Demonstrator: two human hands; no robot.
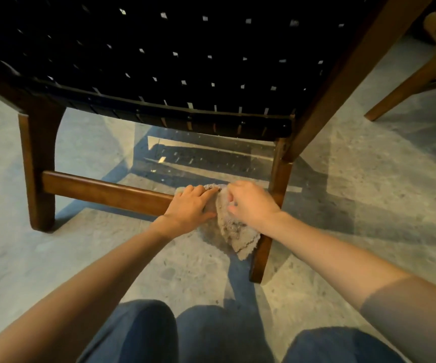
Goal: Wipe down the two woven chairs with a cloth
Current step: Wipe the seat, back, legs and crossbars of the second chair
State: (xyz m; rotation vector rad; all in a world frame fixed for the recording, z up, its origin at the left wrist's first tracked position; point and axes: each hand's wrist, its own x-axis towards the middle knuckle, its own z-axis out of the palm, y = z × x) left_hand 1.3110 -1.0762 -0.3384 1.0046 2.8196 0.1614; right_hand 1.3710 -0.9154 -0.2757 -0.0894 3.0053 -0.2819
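- Head view, nearest the lens: two knees in blue denim trousers, low in frame, over a grey speckled stone floor.
- Count: two chairs.
- One black woven-strap chair with a brown wooden frame fills the top of the frame. Two of its legs show, joined by one brown wooden lower rail.
- Second wooden chair at upper right, only partly in frame, standing apart from the first.
- Count: one beige terry cloth, draped over the right end of the rail, just beside the right leg. Its loose corner hangs below the rail.
- Count: two bare forearms; a grey sleeve covers the right upper arm.
- The hands and cloth hide the joint of rail and leg.
- Left hand: fingers laid over the rail top onto the cloth, thumb on the near face, grasping cloth and rail together.
- Right hand: fingers curled, pinching the cloth just beside the left hand.
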